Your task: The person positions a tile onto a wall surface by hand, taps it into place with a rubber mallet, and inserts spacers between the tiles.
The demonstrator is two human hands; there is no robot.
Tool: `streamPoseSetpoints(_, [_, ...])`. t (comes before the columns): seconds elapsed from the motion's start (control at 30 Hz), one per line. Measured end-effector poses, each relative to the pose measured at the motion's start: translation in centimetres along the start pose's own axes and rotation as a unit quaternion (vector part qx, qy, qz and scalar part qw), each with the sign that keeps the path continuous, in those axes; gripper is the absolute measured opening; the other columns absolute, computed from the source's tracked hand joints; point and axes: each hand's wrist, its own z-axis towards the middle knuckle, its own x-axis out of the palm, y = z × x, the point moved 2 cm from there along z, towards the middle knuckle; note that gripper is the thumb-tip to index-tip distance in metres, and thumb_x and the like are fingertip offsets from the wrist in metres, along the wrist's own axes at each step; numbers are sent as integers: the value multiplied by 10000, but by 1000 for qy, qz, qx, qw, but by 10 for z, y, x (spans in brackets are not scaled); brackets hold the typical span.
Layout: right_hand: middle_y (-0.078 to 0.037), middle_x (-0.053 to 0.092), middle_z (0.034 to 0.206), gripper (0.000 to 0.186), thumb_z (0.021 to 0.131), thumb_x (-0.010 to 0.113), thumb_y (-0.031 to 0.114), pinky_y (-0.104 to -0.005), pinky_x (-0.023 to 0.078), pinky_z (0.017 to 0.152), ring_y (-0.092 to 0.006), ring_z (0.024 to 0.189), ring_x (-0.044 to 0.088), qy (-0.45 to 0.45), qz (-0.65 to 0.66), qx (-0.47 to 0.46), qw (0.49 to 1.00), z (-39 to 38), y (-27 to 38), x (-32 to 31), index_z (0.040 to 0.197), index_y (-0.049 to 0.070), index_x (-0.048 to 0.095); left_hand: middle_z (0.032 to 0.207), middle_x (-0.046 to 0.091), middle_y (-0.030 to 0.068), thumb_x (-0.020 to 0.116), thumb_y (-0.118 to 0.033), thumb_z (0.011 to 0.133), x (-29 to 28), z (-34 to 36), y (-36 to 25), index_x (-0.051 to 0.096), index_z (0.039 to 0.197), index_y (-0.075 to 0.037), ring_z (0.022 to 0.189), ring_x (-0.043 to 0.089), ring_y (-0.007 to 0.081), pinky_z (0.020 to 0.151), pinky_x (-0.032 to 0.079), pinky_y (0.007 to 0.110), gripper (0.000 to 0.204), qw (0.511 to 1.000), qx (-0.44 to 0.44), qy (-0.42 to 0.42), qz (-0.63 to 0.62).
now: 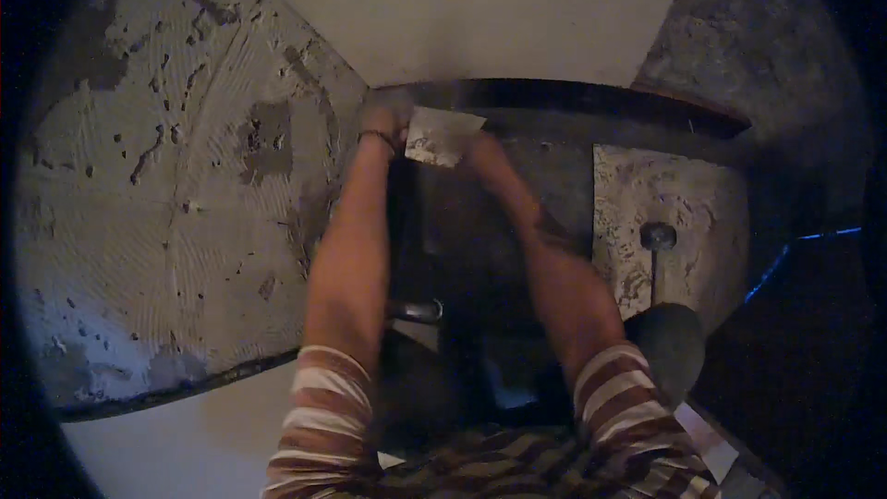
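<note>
At left hand [382, 122]: curled against left edge of a pale flat piece [432, 140], apparently closed on it, finger detail lost to blur
At right hand [478, 146]: up against right end of same piece; cannot tell how far open or how firmly gripping
Between the two hands: rough, mottled across lower part, pointed at upper right corner
Could slip or twist there if gripped loosely on the right; could scrape or nick right fingers on that corner
Just beyond hands: dark curved strip [573, 97]. Could chip an edge if knocked against it, distance being hard to judge in such dim light
Farther beyond: large pale panel [527, 14]
Left of left hand: broad grey surface [212, 176], combed in ridges, pitted. Could get smeared by a leftward swing of the forearm, if soft; wet or dry, cannot tell
Right of right hand, nearer body: mottled slab [707, 199], with round-headed tool [658, 237] over it. Could be jolted by right elbow swinging wide
Brands, labels, writing: none legible anywhere around either hand
</note>
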Motion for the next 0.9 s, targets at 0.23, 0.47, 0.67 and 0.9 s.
streamPoseSetpoints(0.23, [-185, 618, 949, 290, 758, 530, 210, -375, 445, 831, -307, 912, 581, -25, 589, 105, 801, -5, 84, -83, 978, 48, 628, 701, 588, 46, 423, -240, 848, -17, 27, 118, 574, 774, -137, 558, 517, 194, 466, 442, 353, 197, 962, -46, -123, -241])
streamPoseSetpoints(0.47, [-116, 626, 810, 296, 825, 533, 294, -331, 458, 624, -181, 700, 580, -156, 386, -19, 909, 20, 139, -88, 900, 23, 626, 718, 561, 84, 530, -180, 751, -123, 20, 152, 569, 819, -72, 609, 529, 200, 539, 450, 334, 134, 938, -101, -190, -272])
streamPoseSetpoints(0.67, [-58, 577, 713, 315, 831, 554, 323, -275, 356, 433, -96, 548, 489, -111, 426, 35, 897, 19, 60, -42, 878, 15, 602, 597, 405, 31, 450, -166, 811, -99, 0, 27, 473, 751, -95, 439, 342, 156, 410, 345, 307, 97, 541, -361, -23, -759])
streamPoseSetpoints(0.9, [-67, 592, 760, 305, 850, 532, 287, -316, 406, 523, -152, 614, 526, -195, 412, -6, 890, 34, 89, -54, 903, -9, 584, 752, 531, 63, 454, -107, 790, -132, -7, 41, 548, 800, -51, 550, 473, 173, 427, 389, 332, 110, 576, -266, -15, -773])
